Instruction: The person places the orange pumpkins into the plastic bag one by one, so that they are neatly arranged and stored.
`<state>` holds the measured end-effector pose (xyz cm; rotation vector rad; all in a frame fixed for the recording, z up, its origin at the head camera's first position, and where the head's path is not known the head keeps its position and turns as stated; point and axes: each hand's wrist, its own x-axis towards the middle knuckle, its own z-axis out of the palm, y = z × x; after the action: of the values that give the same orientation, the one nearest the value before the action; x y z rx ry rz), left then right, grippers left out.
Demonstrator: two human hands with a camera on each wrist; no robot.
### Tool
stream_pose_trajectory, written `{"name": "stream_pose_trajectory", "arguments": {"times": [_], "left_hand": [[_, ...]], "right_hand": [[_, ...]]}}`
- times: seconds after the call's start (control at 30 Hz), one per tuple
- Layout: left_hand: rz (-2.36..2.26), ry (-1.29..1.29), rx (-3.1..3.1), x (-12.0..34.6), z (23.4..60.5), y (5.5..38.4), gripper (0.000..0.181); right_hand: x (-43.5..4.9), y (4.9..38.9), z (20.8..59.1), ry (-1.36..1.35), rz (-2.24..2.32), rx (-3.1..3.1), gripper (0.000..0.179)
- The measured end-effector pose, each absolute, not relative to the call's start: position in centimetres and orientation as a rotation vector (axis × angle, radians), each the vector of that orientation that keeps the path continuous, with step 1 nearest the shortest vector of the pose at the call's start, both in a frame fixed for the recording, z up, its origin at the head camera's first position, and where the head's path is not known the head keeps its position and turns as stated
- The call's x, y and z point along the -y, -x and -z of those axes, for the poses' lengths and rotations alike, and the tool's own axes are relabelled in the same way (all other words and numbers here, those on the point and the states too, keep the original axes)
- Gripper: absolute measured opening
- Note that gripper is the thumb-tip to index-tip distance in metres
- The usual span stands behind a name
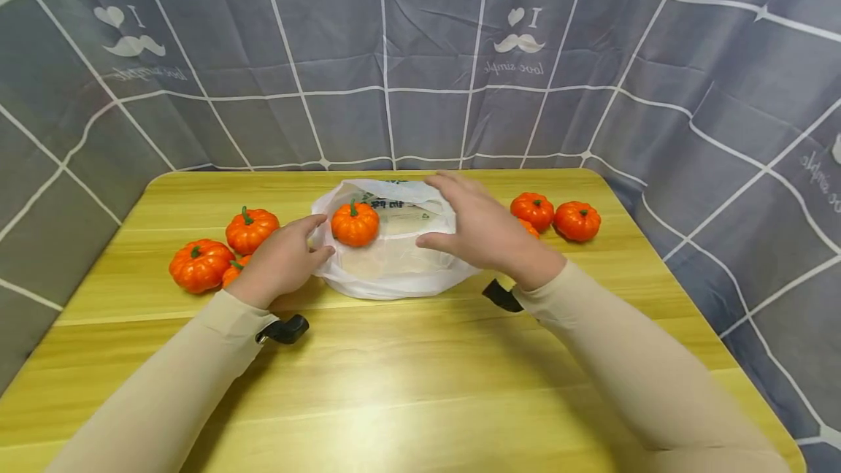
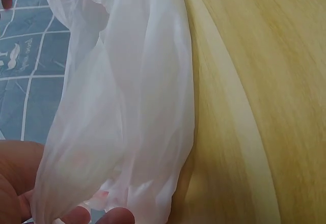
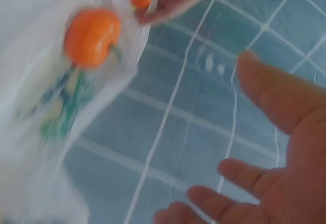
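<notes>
A white plastic bag (image 1: 394, 287) lies in the middle of the table, its mouth spread wide. Inside it, towards the left, rests a small orange pumpkin (image 1: 355, 225) with a green stem. My left hand (image 1: 282, 258) holds the bag's left edge between thumb and fingers; in the left wrist view, fingertips (image 2: 117, 216) show beside the bag's folds. Over the bag's right side is my right hand (image 1: 482, 225), thumb and fingers spread apart, with nothing gripped. The right wrist view shows those fingers (image 3: 244, 178) extended, apart from the pumpkin and bag.
Left of the bag sit three pumpkins (image 1: 200, 266), one partly behind my left hand. On the right are three more pumpkins (image 1: 577, 221), one mostly hidden by my right hand. A grey checked curtain (image 1: 434, 42) surrounds the wooden table's (image 1: 368, 385) back and sides.
</notes>
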<state>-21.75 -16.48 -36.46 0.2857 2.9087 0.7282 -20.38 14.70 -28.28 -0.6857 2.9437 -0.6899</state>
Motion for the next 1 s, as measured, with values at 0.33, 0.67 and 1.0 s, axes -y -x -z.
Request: {"name": "stream_pose_trajectory", "arguments": {"times": [0.33,0.67,1.0], "left_hand": [[-0.719,-0.293,-2.892,16.3,36.4,22.0,0.07],[-0.715,-0.314,-2.891,16.2,36.5,22.1,0.071],[-0.711,-0.314,-2.896,16.3,36.7,22.1,0.07]], "right_hand": [[-26.4,19.5,29.9,0.552,0.779,-2.912,0.096],[-33.0,19.3,34.6,0.459,0.816,-2.715,0.094],[-34.7,18.4,37.9,0.467,0.844,-2.571,0.095]]}}
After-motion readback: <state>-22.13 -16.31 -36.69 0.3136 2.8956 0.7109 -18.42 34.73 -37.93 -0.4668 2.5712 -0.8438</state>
